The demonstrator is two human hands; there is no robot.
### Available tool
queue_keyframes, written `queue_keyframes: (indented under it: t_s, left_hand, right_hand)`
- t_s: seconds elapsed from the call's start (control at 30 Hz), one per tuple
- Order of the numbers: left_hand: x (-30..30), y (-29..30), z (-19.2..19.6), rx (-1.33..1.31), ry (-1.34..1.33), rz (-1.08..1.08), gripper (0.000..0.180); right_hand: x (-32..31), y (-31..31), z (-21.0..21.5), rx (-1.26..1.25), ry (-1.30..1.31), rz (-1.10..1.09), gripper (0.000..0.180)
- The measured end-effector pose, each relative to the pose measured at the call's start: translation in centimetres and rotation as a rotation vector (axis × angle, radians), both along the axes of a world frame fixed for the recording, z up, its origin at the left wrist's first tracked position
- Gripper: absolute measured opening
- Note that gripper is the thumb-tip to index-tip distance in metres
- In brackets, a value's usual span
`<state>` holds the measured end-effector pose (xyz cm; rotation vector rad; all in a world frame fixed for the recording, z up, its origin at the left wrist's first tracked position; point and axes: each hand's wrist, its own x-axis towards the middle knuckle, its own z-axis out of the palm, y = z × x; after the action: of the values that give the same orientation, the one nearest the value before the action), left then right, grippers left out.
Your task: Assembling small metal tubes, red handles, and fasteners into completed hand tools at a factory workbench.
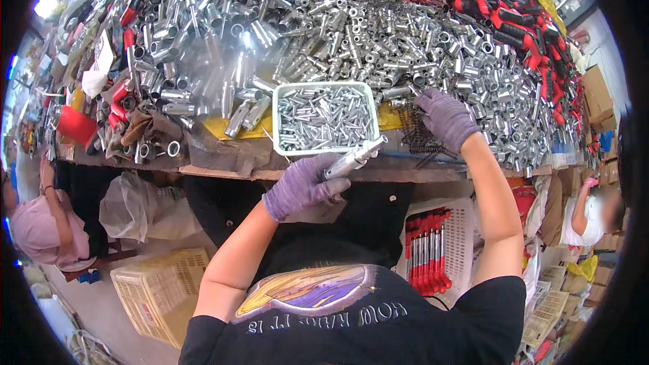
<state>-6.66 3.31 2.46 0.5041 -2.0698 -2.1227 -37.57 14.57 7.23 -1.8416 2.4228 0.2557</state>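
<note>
My left hand (307, 188), in a purple glove, is closed round a shiny metal tube (353, 160) that slants up to the right over the table's front edge. A thinner rod end sticks out at the tube's top. Just behind it stands a pale green tray (276, 122) filled with small silver pins (323, 116). Farther right, my right hand (446, 116), also gloved, reaches to the heap of small metal fittings (365, 47). Its fingertips are drawn together at the heap's edge; what lies between them is hidden. Beneath that hand lie dark coil springs (416, 132).
Metal sleeves (466, 81) cover the table's right side. Red-and-black tool handles (517, 27) are piled at the far right. A red cylinder (74, 125) lies at the left. Below the table are a white crate (463, 236) with red-handled tools and a yellow crate (159, 290). People sit on both sides.
</note>
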Motion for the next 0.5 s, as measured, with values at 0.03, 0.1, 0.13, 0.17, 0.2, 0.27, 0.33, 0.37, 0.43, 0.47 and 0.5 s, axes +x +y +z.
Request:
queue_keyframes:
  t_s: [0.03, 0.1, 0.13, 0.17, 0.2, 0.27, 0.33, 0.37, 0.43, 0.47, 0.5]
  left_hand:
    - [0.0, -0.1, -0.4, -0.026, 0.049, -0.014, 0.043]
    - [-0.1, -0.2, -1.1, -0.157, 0.092, -0.003, 0.042]
    - [-0.1, -0.3, -1.1, -0.289, 0.135, 0.009, 0.041]
    - [0.0, -0.3, -1.0, -0.288, 0.138, 0.009, 0.041]
    - [0.1, -0.4, -0.7, -0.256, 0.071, -0.013, 0.042]
    - [0.2, -0.3, -0.6, -0.222, 0.007, -0.030, 0.044]
    - [0.2, -0.2, -0.7, -0.217, 0.057, -0.014, 0.043]
    - [0.2, -0.2, -0.5, -0.217, 0.061, -0.015, 0.043]
    - [0.4, -0.2, 0.2, -0.078, -0.030, -0.050, 0.046]
    - [0.4, -0.2, -0.2, -0.078, -0.030, -0.043, 0.046]
    - [0.3, -0.2, -1.1, -0.185, 0.066, -0.008, 0.044]
  right_hand:
    - [-0.1, 0.0, 0.3, 0.006, -0.022, 0.009, 0.036]
    - [-0.5, 0.2, 0.5, 0.013, -0.042, 0.015, 0.033]
    - [-0.9, 0.4, 0.3, -0.023, -0.099, 0.005, 0.031]
    - [-1.2, 0.6, 0.3, -0.059, -0.156, -0.006, 0.029]
    - [-1.3, 0.8, 0.3, -0.058, -0.153, -0.007, 0.029]
    - [-1.1, 1.3, 0.5, -0.174, -0.326, -0.136, 0.026]
    - [-1.1, 1.4, -0.4, -0.359, -0.285, -0.084, 0.028]
    - [-1.1, 1.5, -0.6, -0.545, -0.245, -0.032, 0.030]
    - [-0.5, 1.2, 0.2, -0.589, -0.167, 0.034, 0.033]
    - [0.2, 0.6, 1.0, -0.633, -0.095, 0.106, 0.035]
    - [1.2, 0.3, 1.9, -0.631, -0.097, 0.113, 0.035]
